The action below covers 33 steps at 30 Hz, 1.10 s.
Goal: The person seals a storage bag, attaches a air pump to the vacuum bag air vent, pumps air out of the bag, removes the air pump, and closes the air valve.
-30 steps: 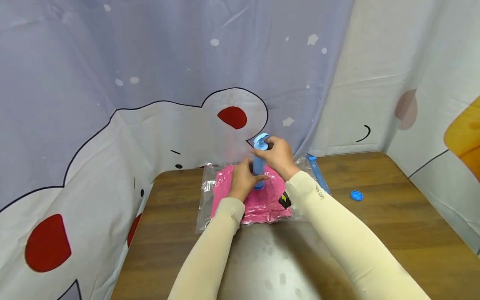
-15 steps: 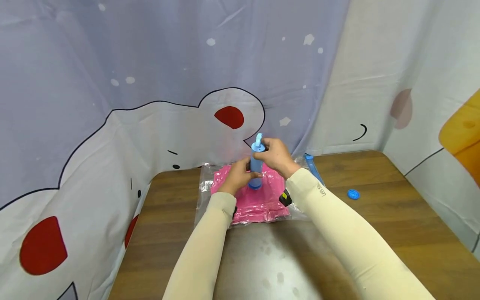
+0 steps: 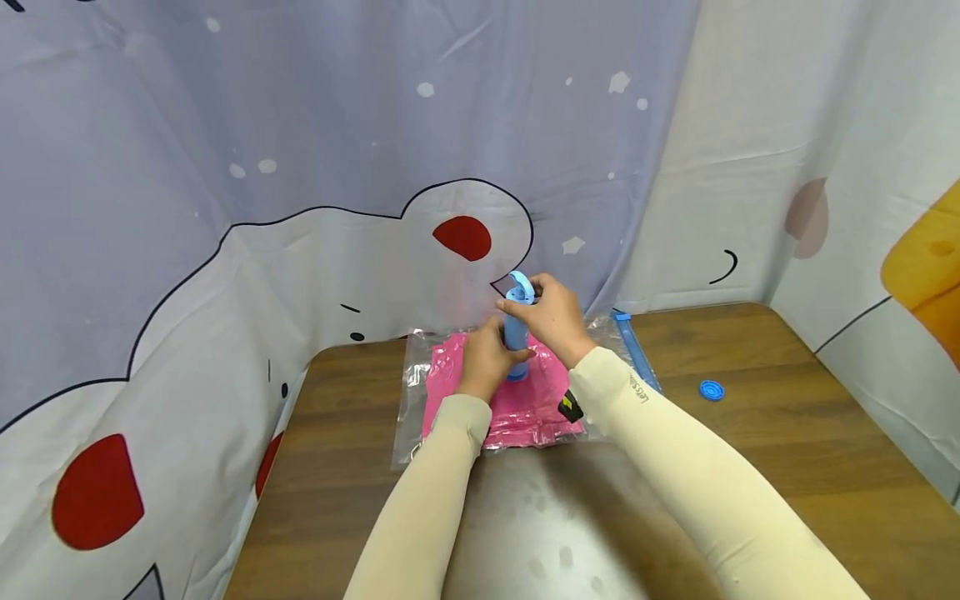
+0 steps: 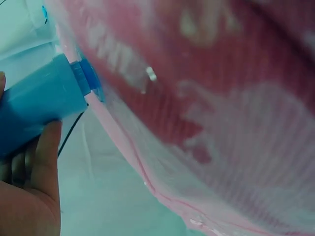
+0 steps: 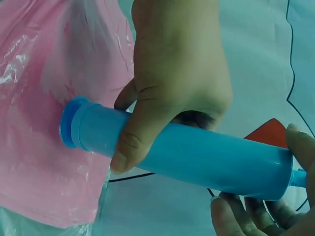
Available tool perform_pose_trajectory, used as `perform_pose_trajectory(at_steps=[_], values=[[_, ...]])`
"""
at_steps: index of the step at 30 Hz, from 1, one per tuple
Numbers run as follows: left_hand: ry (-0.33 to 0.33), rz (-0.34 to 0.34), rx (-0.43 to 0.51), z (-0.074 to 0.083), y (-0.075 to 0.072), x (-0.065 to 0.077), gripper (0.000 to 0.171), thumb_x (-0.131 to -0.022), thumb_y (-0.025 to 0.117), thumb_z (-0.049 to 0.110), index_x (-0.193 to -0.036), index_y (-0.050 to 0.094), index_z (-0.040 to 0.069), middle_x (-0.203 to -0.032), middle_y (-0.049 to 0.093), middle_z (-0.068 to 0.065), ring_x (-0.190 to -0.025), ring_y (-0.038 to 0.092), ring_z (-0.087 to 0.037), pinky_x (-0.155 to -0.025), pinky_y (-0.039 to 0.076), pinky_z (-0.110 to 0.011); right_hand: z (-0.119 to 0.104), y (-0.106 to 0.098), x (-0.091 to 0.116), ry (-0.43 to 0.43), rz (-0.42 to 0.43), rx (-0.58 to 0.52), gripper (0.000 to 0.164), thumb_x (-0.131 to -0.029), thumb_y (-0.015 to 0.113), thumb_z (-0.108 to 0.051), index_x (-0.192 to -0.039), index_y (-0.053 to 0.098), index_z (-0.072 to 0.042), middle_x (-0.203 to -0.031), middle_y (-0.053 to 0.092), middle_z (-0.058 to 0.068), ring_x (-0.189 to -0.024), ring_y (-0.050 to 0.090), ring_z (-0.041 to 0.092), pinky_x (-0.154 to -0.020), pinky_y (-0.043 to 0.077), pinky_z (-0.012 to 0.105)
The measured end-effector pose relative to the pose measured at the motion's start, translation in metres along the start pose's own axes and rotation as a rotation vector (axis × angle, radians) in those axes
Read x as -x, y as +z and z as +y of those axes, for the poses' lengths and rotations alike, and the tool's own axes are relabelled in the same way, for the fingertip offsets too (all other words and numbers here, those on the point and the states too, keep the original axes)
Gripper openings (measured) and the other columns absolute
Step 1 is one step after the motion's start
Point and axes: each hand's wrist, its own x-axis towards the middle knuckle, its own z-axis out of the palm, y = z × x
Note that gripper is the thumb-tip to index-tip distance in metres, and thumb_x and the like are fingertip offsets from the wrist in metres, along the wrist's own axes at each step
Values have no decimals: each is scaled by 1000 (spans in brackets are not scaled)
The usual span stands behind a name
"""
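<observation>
A blue hand pump point(image 3: 516, 333) stands upright on a clear plastic storage bag point(image 3: 408, 400) that holds folded pink cloth point(image 3: 517, 417). My left hand point(image 3: 486, 358) grips the lower part of the pump's barrel, its thumb laid across the front in the right wrist view. Up at the top end, my right hand point(image 3: 553, 315) holds the barrel point(image 5: 236, 164) with thumb and fingers, just below the curved handle point(image 3: 522, 282). The pump's flanged foot point(image 5: 74, 123) sits against the bag. In the left wrist view, the left hand point(image 4: 34, 201) partly covers the barrel.
To the right on the wooden table point(image 3: 780, 467) lies a round blue cap point(image 3: 712, 390). A long blue strip point(image 3: 636, 354) runs along the bag's right side. By the right sleeve shows a small black piece with a yellow mark point(image 3: 570, 406). A printed curtain point(image 3: 360, 275) hangs behind the table.
The pump's handle has swung round its axis, from side-on to edge-on and back to a curved, turned view. Both hands stay on the barrel, shifting only slightly.
</observation>
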Motion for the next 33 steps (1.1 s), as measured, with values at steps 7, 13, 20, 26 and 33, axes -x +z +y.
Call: perform_pose_trajectory(at_steps=[7,13,20,26,33], values=[[-13,31,-34,3,2,2,53,-83,105,31,-117,72,7,-112,86,-14,-109,83,-36,-97,67,-52,-2,0,-2,-4,33,69,56,-97,92,-40,-130,71,-1,-121,79,17,-107,72,33,-91,61,45],[-7,-1,79,-3,0,5,52,-85,103,26,-118,71,4,-113,85,-18,-108,83,-37,-96,68,-51,-1,-4,-5,-31,26,74,47,-97,92,-37,-123,76,-2,-114,83,17,-100,73,31,-85,59,41],[39,-245,215,-13,-13,-7,64,-98,90,15,-155,62,2,-152,73,-24,-148,69,-41,-124,58,-50,2,-12,-5,-18,-7,5,21,-94,84,-20,-106,75,-6,-90,70,3,-85,59,21,-75,49,32],[58,-309,220,5,-27,-7,54,-103,84,13,-153,64,6,-152,74,-19,-149,68,-39,-125,57,-53,3,-12,-7,4,-21,-10,18,-88,81,-15,-102,73,-8,-82,61,-3,-81,54,19,-71,47,31],[49,-267,236,4,-21,-6,49,-99,90,15,-143,71,7,-142,80,-18,-140,74,-38,-119,61,-53,6,-15,-5,31,-48,-30,21,-91,81,-16,-109,74,-7,-88,64,0,-86,57,20,-77,51,33]])
